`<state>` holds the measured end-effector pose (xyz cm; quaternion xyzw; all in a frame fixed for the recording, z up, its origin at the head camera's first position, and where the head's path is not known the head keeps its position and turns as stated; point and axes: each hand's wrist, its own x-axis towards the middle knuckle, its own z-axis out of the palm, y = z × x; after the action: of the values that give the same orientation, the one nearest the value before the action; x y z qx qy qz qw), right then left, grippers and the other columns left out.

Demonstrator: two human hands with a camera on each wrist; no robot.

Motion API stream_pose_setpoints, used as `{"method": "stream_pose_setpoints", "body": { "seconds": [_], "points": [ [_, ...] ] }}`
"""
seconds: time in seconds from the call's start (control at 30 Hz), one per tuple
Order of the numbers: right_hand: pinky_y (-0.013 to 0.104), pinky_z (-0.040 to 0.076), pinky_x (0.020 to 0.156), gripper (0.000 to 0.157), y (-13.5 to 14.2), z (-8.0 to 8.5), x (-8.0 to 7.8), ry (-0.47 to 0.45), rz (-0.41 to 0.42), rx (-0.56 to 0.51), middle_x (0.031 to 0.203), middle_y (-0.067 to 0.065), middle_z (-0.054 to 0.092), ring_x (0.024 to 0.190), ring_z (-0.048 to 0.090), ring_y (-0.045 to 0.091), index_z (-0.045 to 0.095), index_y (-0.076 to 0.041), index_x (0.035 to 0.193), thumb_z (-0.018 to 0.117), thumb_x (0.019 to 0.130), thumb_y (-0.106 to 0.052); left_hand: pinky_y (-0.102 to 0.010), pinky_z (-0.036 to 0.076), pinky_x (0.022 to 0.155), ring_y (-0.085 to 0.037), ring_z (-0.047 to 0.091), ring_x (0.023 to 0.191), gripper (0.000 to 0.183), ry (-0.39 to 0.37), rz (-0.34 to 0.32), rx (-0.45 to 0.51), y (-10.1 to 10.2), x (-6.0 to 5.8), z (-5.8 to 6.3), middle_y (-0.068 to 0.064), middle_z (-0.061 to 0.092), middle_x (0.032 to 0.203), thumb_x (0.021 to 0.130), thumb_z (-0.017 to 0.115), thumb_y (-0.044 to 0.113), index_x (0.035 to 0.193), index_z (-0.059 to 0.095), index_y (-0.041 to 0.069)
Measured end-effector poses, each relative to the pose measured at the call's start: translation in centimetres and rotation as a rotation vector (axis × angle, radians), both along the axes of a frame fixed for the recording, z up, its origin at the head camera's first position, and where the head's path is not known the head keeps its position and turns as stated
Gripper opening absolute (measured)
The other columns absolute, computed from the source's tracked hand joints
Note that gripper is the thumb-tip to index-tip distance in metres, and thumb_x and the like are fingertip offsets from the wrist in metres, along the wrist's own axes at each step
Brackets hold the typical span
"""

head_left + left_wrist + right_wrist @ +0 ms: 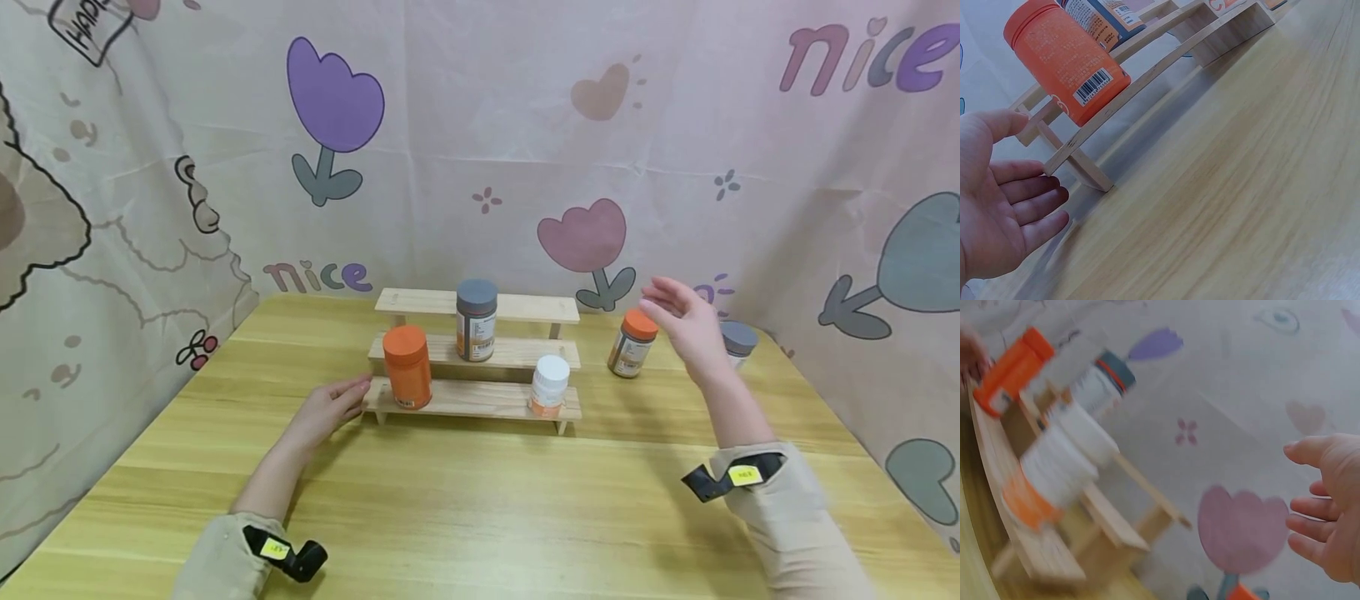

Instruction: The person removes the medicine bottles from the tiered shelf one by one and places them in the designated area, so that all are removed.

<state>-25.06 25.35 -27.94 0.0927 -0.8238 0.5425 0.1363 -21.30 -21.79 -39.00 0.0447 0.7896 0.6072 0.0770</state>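
A three-step wooden rack (480,398) stands mid-table. My left hand (327,410) is at the left end of its lowest step. In the left wrist view this hand (1004,206) has its fingers extended, with a fingertip against the step's end. On that step are an orange bottle (407,367) at the left and a small white bottle (551,387) at the right. A grey-lidded bottle (477,321) occupies the middle step. My right hand (686,325) hovers near an orange-lidded bottle (632,346) on the table, holding nothing; the right wrist view shows its fingers (1310,528) loosely extended.
Another grey-lidded bottle (738,337) stands right of the rack, partly hidden behind my right hand and forearm. A printed cloth (450,125) hangs along the back and sides of the wooden table (465,500).
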Motion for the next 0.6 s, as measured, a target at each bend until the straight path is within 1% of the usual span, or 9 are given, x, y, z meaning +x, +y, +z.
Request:
{"method": "stream_pose_setpoints", "body": {
  "seconds": [0.13,0.2,0.33,0.47,0.6],
  "points": [
    [0.017,0.041,0.097,0.062,-2.2,0.7,0.2,-0.011,0.089,-0.034,0.133,0.021,0.047,0.120,0.047,0.022,0.033,0.002,0.141,0.060,0.092,-0.024,-0.035,0.038,0.102,-0.037,0.034,0.129,0.062,0.000,0.001,-0.007,0.0,0.0,0.1,-0.025,0.026,0.145,0.099,0.044,0.034,0.139,0.030,-0.011],
    [0.022,0.041,0.099,0.063,-3.3,1.1,0.3,-0.020,0.128,-0.042,0.133,0.020,0.047,0.121,0.046,0.024,0.032,0.001,0.142,0.061,0.091,-0.024,-0.035,0.038,0.102,-0.037,0.034,0.129,0.062,0.001,-0.002,-0.006,0.0,0.0,0.1,-0.025,0.026,0.145,0.099,0.044,0.035,0.139,0.030,-0.011],
    [0.032,0.039,0.103,0.061,-5.3,1.7,0.3,-0.030,0.198,-0.055,0.133,0.020,0.047,0.121,0.045,0.027,0.033,0.001,0.141,0.061,0.091,-0.019,-0.034,0.038,0.102,-0.037,0.033,0.129,0.061,0.009,-0.006,0.001,0.0,0.0,0.1,-0.026,0.026,0.145,0.099,0.044,0.033,0.138,0.030,-0.012],
    [0.037,0.040,0.103,0.058,-7.3,2.0,0.1,-0.027,0.233,-0.067,0.132,0.019,0.048,0.121,0.046,0.029,0.036,0.001,0.140,0.063,0.089,-0.014,-0.034,0.038,0.102,-0.037,0.034,0.129,0.061,0.008,-0.006,0.001,0.0,0.1,0.1,-0.026,0.026,0.145,0.099,0.044,0.032,0.138,0.030,-0.012],
    [0.037,0.043,0.099,0.060,-9.1,2.1,-0.2,-0.021,0.251,-0.045,0.131,0.015,0.050,0.120,0.047,0.026,0.039,-0.003,0.139,0.066,0.087,-0.017,-0.034,0.038,0.102,-0.038,0.035,0.128,0.061,0.006,-0.002,-0.003,0.0,0.0,0.1,-0.025,0.026,0.145,0.099,0.045,0.033,0.138,0.031,-0.012]
  ]
}}
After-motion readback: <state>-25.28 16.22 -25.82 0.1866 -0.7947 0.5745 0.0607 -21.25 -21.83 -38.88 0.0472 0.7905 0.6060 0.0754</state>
